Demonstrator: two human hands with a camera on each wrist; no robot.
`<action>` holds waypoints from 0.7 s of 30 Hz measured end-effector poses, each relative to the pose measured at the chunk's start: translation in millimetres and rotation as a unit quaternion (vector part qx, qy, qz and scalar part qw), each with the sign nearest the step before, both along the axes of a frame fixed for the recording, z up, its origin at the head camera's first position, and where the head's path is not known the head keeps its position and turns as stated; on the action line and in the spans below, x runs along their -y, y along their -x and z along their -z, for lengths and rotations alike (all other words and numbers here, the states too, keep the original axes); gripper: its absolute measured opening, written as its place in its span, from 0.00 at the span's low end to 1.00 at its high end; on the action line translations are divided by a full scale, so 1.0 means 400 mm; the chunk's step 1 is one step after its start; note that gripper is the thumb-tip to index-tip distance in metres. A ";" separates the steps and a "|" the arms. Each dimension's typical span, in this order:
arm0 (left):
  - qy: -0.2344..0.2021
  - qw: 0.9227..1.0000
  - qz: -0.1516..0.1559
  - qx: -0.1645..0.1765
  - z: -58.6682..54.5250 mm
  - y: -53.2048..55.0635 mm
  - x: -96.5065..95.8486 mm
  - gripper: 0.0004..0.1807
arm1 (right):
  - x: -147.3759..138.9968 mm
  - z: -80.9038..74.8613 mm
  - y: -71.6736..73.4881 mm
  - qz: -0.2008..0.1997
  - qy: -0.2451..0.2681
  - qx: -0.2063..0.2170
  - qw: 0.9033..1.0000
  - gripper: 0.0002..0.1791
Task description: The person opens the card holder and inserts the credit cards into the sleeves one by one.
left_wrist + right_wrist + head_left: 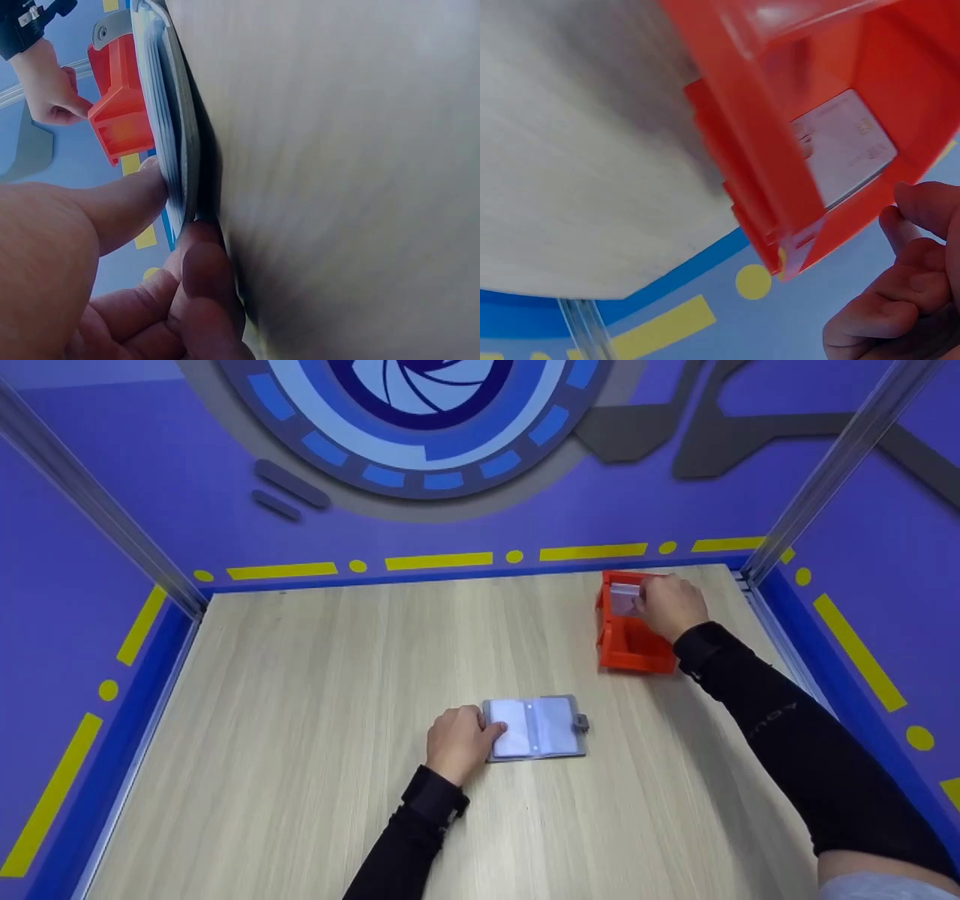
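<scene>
An open card holder point(555, 726) with clear sleeves and a grey snap tab lies on the table. My left hand point(456, 742) grips its left edge. The left thumb point(135, 206) presses on the sleeves while the other fingers curl at the underside of the cover. At the back right, my right hand point(671, 604) is over the rim of a red bin point(637, 662). Its fingers are curled, with thumb and index tips close together; no item shows between them. Pale cards point(847, 146) lie inside the bin, partly hidden by its wall.
The wooden table point(315, 697) is bounded by purple panels with yellow marks. A metal post point(817, 472) stands at the back right corner, near the bin, and another post point(105, 502) stands at the back left.
</scene>
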State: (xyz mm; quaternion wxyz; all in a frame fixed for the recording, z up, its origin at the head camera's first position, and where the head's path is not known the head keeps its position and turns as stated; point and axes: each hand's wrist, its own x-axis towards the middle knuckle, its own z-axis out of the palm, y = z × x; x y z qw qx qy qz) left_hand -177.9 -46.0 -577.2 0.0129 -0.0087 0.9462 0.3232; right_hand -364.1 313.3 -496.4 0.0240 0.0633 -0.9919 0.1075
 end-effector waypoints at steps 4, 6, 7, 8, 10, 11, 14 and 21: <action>-0.002 1.000 0.001 -0.001 -0.001 0.000 0.002 0.26 | 0.002 0.014 0.012 -0.014 -0.031 -0.020 0.999 0.13; -0.004 1.000 0.001 -0.001 -0.001 0.000 0.003 0.26 | 0.003 0.022 0.018 -0.022 -0.044 -0.032 0.998 0.13; -0.005 1.000 0.000 -0.001 -0.001 -0.001 0.003 0.26 | 0.003 0.028 0.021 -0.026 -0.051 -0.038 0.998 0.13; -0.006 1.000 0.000 -0.001 0.000 -0.001 0.003 0.26 | 0.003 0.033 0.023 -0.029 -0.055 -0.042 0.997 0.12; -0.006 1.000 0.000 0.002 0.000 -0.002 0.003 0.26 | 0.002 0.044 0.028 -0.032 -0.063 -0.049 0.996 0.12; -0.007 1.000 0.000 0.003 0.000 -0.003 0.003 0.26 | 0.002 0.049 0.031 -0.032 -0.068 -0.053 0.996 0.12; -0.006 1.000 0.000 0.002 0.001 -0.003 0.003 0.25 | 0.001 0.062 0.040 -0.026 -0.078 -0.058 0.995 0.14; -0.004 1.000 -0.002 -0.004 -0.003 0.000 0.002 0.26 | -0.001 0.068 0.061 -0.021 -0.093 -0.058 0.994 0.14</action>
